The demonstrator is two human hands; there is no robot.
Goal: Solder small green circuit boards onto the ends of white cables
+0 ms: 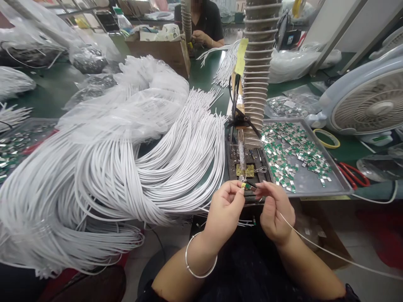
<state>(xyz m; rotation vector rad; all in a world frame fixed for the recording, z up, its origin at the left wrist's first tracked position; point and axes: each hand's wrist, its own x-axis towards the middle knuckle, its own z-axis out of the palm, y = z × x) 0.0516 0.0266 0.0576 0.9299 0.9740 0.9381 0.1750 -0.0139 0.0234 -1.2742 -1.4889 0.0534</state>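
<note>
Silver bangle (201, 256) is worn above the left grip (223, 216); a small green-and-yellow part (247, 186) is pinched between it and the right grip (277, 214), just beside a metal tray (338, 188) of clips (292, 155).

Thin silver bangle (201, 256) just behind the left hand (224, 216); black top (248, 260), short dark sleeves (346, 292), forearms bare.

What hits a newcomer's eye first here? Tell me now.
A huge heap of white cables sprawls across the left and centre of the view. To its right, a metal tray is strewn with small green-and-silver pieces, with a large fan at far right. At bottom centre, the left hand and right hand pinch a small green piece.
</note>
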